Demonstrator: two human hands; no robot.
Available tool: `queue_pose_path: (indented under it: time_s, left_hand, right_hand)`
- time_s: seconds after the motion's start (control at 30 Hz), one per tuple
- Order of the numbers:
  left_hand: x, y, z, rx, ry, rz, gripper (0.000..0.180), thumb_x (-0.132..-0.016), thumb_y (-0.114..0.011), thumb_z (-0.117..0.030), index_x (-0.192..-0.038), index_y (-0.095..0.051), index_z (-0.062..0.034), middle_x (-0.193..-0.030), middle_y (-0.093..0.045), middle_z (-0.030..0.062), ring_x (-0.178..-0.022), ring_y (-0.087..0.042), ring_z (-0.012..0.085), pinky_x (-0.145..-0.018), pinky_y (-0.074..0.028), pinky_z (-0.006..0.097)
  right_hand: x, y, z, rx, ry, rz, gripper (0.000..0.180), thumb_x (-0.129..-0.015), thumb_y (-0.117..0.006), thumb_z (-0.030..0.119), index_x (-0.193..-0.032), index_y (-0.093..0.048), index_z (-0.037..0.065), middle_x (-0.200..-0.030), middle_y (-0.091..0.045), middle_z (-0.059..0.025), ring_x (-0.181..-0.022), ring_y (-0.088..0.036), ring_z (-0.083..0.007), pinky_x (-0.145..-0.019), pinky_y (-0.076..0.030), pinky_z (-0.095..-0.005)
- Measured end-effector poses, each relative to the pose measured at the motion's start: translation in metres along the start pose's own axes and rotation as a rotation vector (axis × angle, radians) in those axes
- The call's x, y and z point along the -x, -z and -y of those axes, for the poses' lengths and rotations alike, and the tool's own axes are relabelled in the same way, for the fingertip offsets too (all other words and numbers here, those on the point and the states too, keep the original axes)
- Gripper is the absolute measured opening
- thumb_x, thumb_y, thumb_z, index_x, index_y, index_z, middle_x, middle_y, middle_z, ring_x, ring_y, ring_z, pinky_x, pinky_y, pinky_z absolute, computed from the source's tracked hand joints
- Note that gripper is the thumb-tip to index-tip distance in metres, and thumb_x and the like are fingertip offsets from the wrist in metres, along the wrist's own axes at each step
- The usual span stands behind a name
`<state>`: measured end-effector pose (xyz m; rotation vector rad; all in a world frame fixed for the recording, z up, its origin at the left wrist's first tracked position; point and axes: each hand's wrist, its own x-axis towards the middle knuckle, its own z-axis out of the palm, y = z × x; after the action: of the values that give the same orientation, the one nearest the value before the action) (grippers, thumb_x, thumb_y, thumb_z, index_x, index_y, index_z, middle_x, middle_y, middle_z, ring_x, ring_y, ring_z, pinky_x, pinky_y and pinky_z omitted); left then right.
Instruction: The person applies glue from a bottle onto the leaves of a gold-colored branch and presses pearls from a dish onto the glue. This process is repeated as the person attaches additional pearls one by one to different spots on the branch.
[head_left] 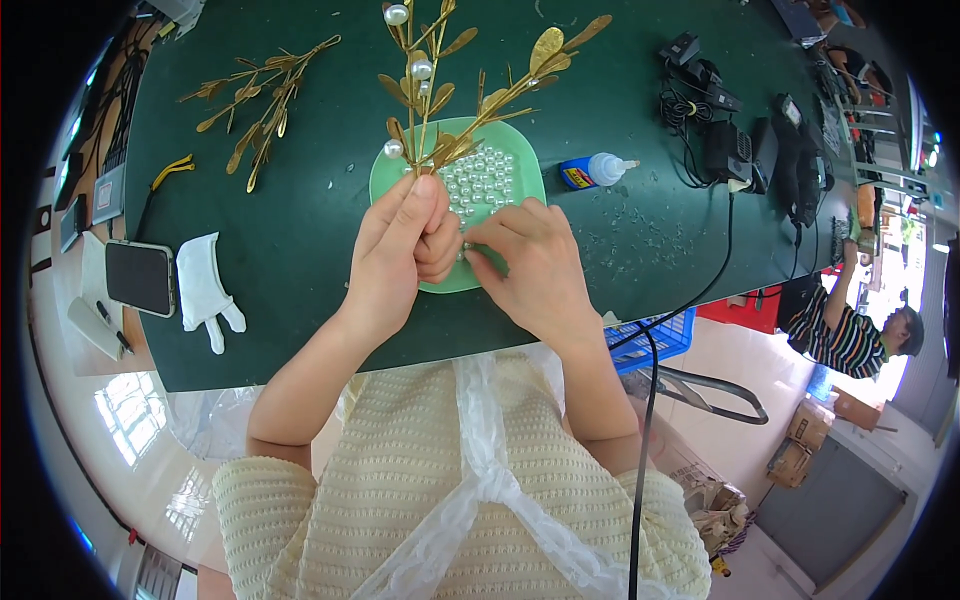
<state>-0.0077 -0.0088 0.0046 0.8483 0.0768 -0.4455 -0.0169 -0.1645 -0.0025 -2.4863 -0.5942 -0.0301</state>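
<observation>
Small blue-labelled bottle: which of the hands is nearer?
Right. The right hand is below and left of the bottle, fingers over the green dish; the left hand is farther left, holding the gold sprig.

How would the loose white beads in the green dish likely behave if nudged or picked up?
The white beads look round, so they would probably roll easily. Their glossy highlights suggest they may slip between fingers. Each looks tiny beside the right hand, so is likely light.
</observation>
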Motion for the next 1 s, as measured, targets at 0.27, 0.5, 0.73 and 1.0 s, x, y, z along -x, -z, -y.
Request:
queue_pose_path:
  time_s: [0.27,0.5,0.73,1.0]
  left_hand:
    - [0.0,0.0,0.001,-0.01,-0.005,0.009,0.032,-0.093,-0.034,-0.031,-0.069,-0.031,-0.0106,-0.05,-0.022,-0.0046,-0.043,-0.018,0.0047,-0.038,-0.014,0.022]
    - [0.003,-0.001,0.003,-0.082,-0.026,0.018,0.03,-0.093,-0.034,-0.029,-0.07,-0.032,-0.0098,-0.051,-0.024,-0.0044,-0.044,-0.02,0.0046,-0.04,-0.017,0.021]
    - [0.007,-0.008,0.013,-0.361,-0.141,0.022,0.032,-0.093,-0.033,-0.03,-0.069,-0.033,-0.0083,-0.05,-0.026,-0.0036,-0.043,-0.02,0.005,-0.04,-0.016,0.022]
    - [0.009,-0.008,0.013,-0.406,-0.155,0.035,0.034,-0.093,-0.034,-0.029,-0.067,-0.033,-0.0081,-0.052,-0.027,-0.004,-0.045,-0.022,0.0052,-0.042,-0.017,0.022]
  right_hand:
    - [-0.003,0.0,-0.001,0.021,-0.024,0.027,0.01,-0.063,-0.065,0.008,-0.072,-0.06,0.008,-0.071,-0.053,-0.0031,-0.075,-0.049,-0.0203,-0.069,-0.037,-0.0318]
    - [-0.005,0.022,-0.005,-0.383,-0.171,-0.262,0.014,-0.062,-0.07,0.003,-0.074,-0.063,0.004,-0.069,-0.06,-0.002,-0.053,-0.045,-0.0109,-0.047,-0.035,-0.0216]
    - [-0.001,0.028,-0.011,-1.224,-0.343,-0.372,0.02,-0.064,-0.069,-0.007,-0.082,-0.061,-0.003,-0.074,-0.061,-0.0054,-0.06,-0.052,-0.0068,-0.056,-0.043,-0.018]
    - [0.001,0.02,-0.021,-1.325,-0.272,-0.382,0.021,-0.068,-0.07,0.008,-0.083,-0.058,-0.001,-0.073,-0.06,-0.0101,-0.051,-0.05,-0.0086,-0.042,-0.037,-0.0187]
